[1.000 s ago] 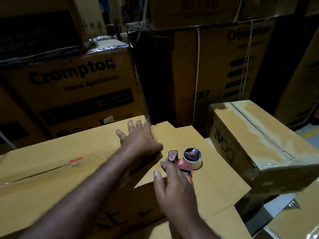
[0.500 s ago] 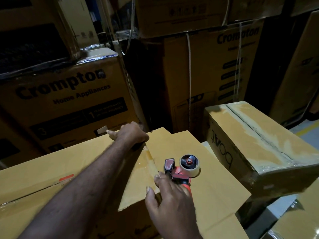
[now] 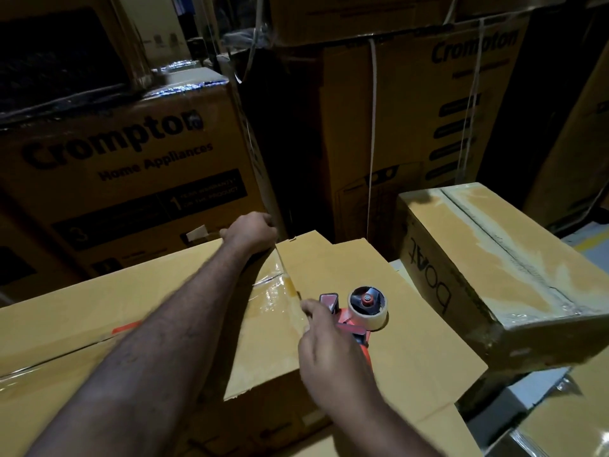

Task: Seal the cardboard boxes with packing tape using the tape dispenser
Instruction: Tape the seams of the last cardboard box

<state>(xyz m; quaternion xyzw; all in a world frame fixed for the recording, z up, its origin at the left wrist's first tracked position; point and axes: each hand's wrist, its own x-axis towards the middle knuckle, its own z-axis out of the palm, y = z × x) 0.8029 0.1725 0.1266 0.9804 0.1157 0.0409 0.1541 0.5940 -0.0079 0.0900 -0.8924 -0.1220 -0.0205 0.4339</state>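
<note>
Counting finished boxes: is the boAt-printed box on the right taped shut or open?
Taped shut: the boAt box has its flaps lying flat, with glossy tape along the top seam.

Cannot see the fingertips of the left grip (image 3: 252, 230), curled over the far edge of the cardboard box (image 3: 99, 324). Cannot make out the tape dispenser (image 3: 367, 308) handle under the right grip (image 3: 333, 351) (just an orange sliver). Cannot read the blurred small print on the Crompton carton (image 3: 131, 179).

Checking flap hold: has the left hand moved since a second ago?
Yes: the left hand slid forward across the box, from its top to its far edge, toward the Crompton carton.
</note>
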